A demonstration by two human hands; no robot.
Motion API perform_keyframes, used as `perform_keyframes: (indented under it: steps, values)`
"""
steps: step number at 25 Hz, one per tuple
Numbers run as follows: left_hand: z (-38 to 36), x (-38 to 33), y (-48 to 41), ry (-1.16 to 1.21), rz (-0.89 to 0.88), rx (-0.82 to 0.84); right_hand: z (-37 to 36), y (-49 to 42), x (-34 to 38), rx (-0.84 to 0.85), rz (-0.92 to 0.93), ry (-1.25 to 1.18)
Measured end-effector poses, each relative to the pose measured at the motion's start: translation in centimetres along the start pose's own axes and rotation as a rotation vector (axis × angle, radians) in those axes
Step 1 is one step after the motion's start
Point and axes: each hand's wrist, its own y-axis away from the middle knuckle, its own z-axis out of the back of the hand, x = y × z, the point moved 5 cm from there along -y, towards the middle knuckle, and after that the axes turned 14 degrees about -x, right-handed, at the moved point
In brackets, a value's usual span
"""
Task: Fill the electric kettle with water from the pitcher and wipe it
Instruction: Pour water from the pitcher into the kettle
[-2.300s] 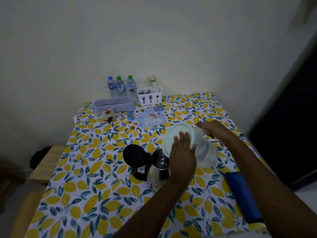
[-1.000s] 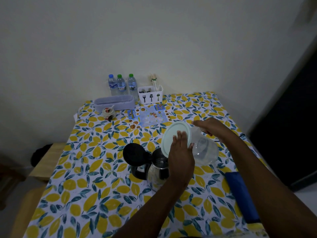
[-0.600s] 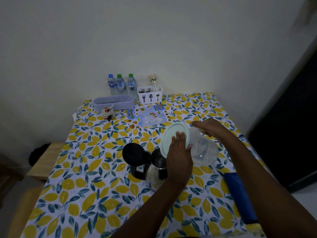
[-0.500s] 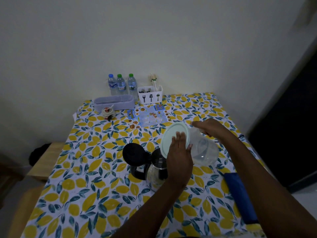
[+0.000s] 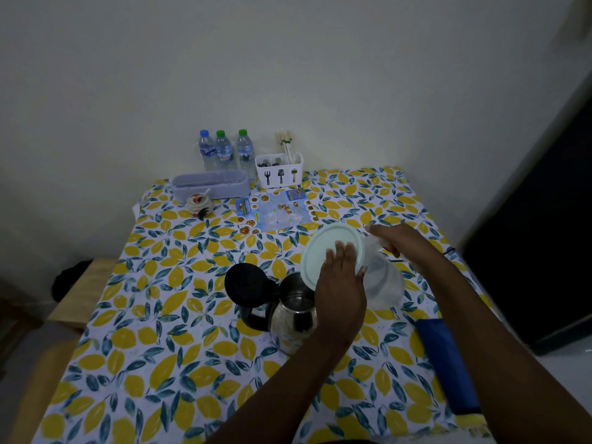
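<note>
We are mid-pour: our right hand (image 5: 395, 243) is closed around the handle of the tilted pitcher (image 5: 381, 280), our left hand (image 5: 341, 290) is flat on its lid (image 5: 323, 248), over the open kettle (image 5: 294, 312) mid-table, and next we judge we should right it gently.

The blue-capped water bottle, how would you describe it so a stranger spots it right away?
At the table's far edge against the wall stand three small water bottles beside a white cutlery caddy. The blue-capped bottle is farthest from the caddy; the other two have green caps.
</note>
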Motion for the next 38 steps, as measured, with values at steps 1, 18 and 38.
perform_keyframes:
  steps: [1,18,38]
  values:
    - [-0.2,-0.3,0.0,-0.031,-0.032,0.003,0.1,-0.1,-0.5,0.004,-0.01,-0.036]
    - [-8.3,-4.5,0.3,-0.282,-0.291,0.293,1.5,-3.3,-13.4,-0.059,-0.366,-0.497]
    - [-28.3,-13.9,-1.9,-0.344,-0.662,0.614,13.6,-13.6,-27.9,-0.357,-0.436,-0.707]
